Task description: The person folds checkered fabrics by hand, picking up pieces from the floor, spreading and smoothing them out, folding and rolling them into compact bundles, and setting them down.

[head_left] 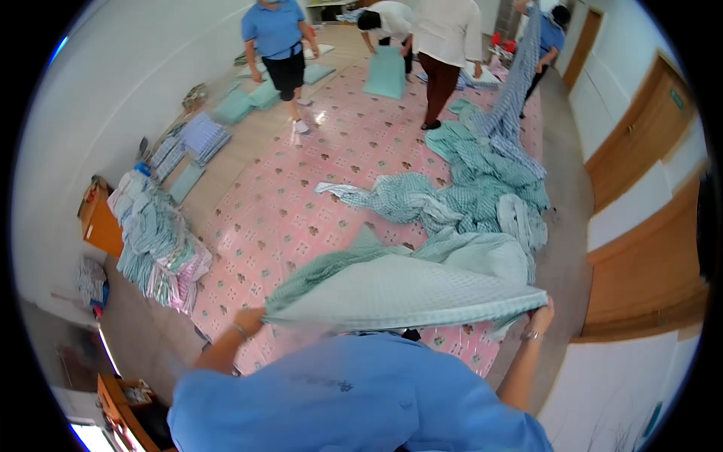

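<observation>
A green checked cloth (407, 292) is stretched wide in front of my blue shirt. My left hand (250, 320) is closed on its left corner, slightly blurred. At the right corner my right hand (541, 315) grips the same cloth, with a band on the wrist. The cloth's near edge runs fairly straight between my hands, and its far part falls onto the pink patterned floor covering (263, 207). Beyond it lies a loose heap of crumpled green checked cloths (474, 192).
A pile of cloths (154, 233) sits at the left beside an orange-brown box (102, 218). Folded stacks (203, 138) lie along the left wall. Several people stand or bend at the back, one lifting a blue checked cloth (520, 90). Wooden doors (640, 264) line the right.
</observation>
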`<state>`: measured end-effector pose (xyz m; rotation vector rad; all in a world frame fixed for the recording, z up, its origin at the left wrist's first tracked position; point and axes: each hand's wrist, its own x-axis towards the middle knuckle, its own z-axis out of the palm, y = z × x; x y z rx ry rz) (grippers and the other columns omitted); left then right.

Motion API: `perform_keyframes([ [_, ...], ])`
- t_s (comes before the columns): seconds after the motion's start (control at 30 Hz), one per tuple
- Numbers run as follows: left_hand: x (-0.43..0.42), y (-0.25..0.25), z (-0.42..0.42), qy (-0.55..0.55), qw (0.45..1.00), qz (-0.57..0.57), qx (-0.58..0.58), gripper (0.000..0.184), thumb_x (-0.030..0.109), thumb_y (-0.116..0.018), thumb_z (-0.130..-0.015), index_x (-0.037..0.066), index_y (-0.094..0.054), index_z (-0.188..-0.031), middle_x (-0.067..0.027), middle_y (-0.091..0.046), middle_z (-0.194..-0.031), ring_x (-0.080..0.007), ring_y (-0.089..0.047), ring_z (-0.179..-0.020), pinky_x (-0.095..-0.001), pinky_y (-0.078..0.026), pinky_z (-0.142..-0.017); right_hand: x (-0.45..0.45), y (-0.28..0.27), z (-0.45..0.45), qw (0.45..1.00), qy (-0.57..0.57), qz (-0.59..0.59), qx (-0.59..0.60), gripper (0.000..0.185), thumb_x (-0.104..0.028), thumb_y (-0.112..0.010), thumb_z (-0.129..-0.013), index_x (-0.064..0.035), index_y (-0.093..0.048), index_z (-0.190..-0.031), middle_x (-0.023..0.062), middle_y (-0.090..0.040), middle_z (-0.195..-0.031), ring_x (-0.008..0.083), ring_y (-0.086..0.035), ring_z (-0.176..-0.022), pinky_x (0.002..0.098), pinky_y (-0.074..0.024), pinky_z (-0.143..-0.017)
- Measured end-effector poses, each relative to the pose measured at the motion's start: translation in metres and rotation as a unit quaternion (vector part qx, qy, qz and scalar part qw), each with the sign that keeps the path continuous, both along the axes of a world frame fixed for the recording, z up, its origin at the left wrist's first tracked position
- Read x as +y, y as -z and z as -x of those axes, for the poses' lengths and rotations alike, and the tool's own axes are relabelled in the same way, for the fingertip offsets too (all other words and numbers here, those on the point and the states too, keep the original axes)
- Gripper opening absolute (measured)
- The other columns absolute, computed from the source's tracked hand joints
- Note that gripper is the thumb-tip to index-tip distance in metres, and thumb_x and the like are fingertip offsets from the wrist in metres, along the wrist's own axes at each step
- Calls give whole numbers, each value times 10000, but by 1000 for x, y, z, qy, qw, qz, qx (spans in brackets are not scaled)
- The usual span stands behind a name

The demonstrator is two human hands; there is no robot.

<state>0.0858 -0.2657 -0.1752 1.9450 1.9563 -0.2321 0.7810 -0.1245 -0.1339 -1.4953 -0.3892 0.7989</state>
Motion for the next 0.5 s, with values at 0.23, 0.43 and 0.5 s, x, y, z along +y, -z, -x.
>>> perform_keyframes([
  [0.23,47,16,-180,63,980,19,-188,253,187,-515,-733,142,-497,-981,-140,-571,-737,-318,-549,-666,-414,-434,-585,39,7,38,785,-299,7,-543,592,-95,-600,-639,-31,-358,-1176,190,-362,-1185,330,-298,-1139,370,-234,-968],
  [0.43,119,-39,-275,265,920,-88,-273,271,175,-523,-710,112,-489,-971,-135,-554,-771,-311,-541,-693,-402,-431,-587,5,-16,224,633,-711,-70,-300,467,-116,-504,-683,-85,-432,-1143,138,-567,-897,225,-550,-809,345,-424,-711],
  [0.5,125,-60,-286,247,894,-207,-312,260,152,-528,-695,92,-496,-946,-111,-551,-808,-293,-543,-691,-381,-438,-576,5,-22,222,657,-705,-31,-265,465,-96,-488,-674,-72,-437,-1136,118,-568,-822,214,-547,-721,326,-429,-652],
])
